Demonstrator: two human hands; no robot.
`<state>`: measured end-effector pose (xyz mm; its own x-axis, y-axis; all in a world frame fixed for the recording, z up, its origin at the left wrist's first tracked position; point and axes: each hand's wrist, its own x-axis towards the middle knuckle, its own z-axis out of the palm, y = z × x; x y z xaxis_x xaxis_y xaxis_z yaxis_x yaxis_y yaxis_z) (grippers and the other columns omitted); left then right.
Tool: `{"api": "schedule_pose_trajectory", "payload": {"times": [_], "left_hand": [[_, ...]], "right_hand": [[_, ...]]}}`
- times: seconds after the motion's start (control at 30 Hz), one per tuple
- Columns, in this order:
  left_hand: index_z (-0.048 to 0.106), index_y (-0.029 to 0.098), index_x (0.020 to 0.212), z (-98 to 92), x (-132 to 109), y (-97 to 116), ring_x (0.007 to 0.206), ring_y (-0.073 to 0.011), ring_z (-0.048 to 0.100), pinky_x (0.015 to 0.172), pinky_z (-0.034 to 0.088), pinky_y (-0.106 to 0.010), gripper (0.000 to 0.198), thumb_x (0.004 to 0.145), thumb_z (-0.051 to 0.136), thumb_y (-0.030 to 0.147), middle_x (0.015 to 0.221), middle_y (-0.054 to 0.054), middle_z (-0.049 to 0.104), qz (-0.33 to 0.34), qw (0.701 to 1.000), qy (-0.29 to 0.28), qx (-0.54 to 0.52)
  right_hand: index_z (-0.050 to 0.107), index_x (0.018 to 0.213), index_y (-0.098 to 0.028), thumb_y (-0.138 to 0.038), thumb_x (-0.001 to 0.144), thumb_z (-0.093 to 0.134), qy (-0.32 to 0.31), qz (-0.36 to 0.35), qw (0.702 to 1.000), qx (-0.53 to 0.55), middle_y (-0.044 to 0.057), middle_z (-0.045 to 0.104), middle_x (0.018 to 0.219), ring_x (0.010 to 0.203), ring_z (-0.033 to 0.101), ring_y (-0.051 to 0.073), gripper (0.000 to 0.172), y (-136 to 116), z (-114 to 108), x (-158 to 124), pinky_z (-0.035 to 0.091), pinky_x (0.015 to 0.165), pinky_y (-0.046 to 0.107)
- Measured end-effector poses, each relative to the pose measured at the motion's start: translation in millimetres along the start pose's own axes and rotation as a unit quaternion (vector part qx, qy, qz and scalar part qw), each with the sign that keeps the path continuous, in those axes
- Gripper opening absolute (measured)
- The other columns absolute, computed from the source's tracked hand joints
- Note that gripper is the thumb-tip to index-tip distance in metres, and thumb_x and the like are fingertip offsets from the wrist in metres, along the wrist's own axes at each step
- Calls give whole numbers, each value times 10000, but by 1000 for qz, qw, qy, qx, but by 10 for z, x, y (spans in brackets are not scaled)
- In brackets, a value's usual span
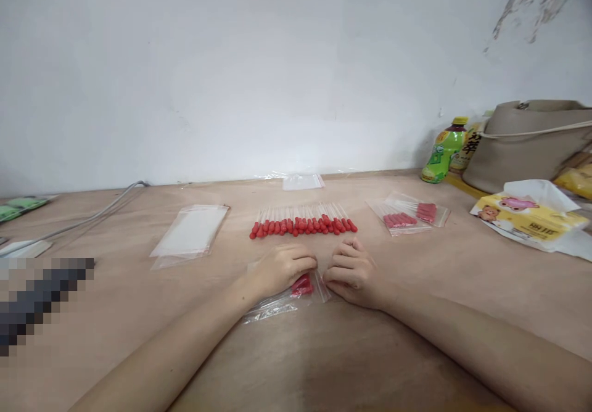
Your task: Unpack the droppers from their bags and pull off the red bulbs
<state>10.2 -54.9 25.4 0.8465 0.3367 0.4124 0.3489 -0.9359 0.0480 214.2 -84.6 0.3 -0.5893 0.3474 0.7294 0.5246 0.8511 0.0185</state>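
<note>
A clear zip bag [271,311] with red-tipped sticks [303,285] inside lies flat on the table in front of me. My left hand [284,269] rests over it, fingers curled and closed on its upper part, covering much of the bag. At the bag's right edge, my right hand [355,274] has its fingers bent and closed, thumb and fingertips pinching the plastic. Just beyond both hands is a row of loose red-headed swab-like sticks [303,226], heads toward me and pale stems pointing to the wall.
Flat clear bags [189,232] lie on the left, another bag [303,182] by the wall. Filled bags [407,214] overlap on the right. Beyond them are a snack wrapper [527,214], a green bottle [444,152] and a beige handbag [527,147]. A grey cable [102,210] runs at left.
</note>
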Motion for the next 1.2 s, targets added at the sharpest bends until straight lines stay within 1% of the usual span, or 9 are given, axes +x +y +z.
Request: {"api": "schedule_pose_trajectory", "payload": {"times": [0.17,0.27,0.37,0.5,0.57,0.67,0.87,1.0,1.2], "left_hand": [[596,154,935,-47,70,13,902,-148,540,820,415,-270,202,897,399,176,956,-52,606,-2,998,-61,-16],[589,149,885,-66,91,24,881,-150,515,805,405,-271,188,892,403,175,931,-50,588,-6,998,-61,-5],[575,140,806,-79,93,51,793,-141,488,725,404,-247,200,882,390,147,868,-52,562,-9,998,-54,16],[541,145,752,-81,82,80,683,-123,445,630,384,-220,212,871,367,120,775,-31,517,-20,998,-56,34],[530,148,756,-74,77,80,685,-119,447,630,381,-214,204,863,362,107,781,-27,511,-19,998,-55,28],[524,151,756,-68,73,76,701,-120,458,638,382,-214,183,845,376,90,782,-22,508,-22,998,-52,25],[523,152,812,-68,70,73,784,-123,489,696,395,-217,161,822,390,62,918,-32,534,-26,998,-59,1],[527,159,811,-29,53,46,706,-117,476,655,391,-213,197,838,357,62,816,-14,533,-35,997,-64,-8],[534,155,802,-41,52,17,693,-123,482,651,400,-226,188,868,364,112,760,-13,535,-21,998,-64,-7]], "right_hand": [[574,670,-207,-127,783,522,-5,-8,1000,4,-28,597,641,690,458,118,148,-5,-9,5,277,707,311],[578,687,-214,-130,788,521,-15,-16,1000,4,-31,602,652,700,471,115,143,3,-7,-4,276,715,310],[573,684,-214,-130,787,523,-16,-18,1000,7,-34,595,644,702,470,116,142,11,2,-15,278,722,308],[574,695,-204,-179,809,511,-23,22,999,10,-16,579,659,703,463,125,132,10,13,-16,288,728,305],[581,708,-197,-215,821,505,-33,42,999,7,0,575,678,707,461,131,137,8,15,-6,296,725,303],[598,713,-206,-210,820,505,-42,35,998,8,4,579,687,713,462,135,142,6,19,9,299,728,306],[585,719,-199,-203,797,532,-20,42,999,8,-2,601,717,721,472,133,94,16,51,-4,302,740,311],[594,719,-209,-210,795,540,-33,45,998,9,-8,585,689,712,473,130,93,23,46,4,300,725,302],[615,727,-234,-179,797,535,-32,-5,999,-3,-16,599,700,717,469,130,119,29,5,34,289,734,322]]}}
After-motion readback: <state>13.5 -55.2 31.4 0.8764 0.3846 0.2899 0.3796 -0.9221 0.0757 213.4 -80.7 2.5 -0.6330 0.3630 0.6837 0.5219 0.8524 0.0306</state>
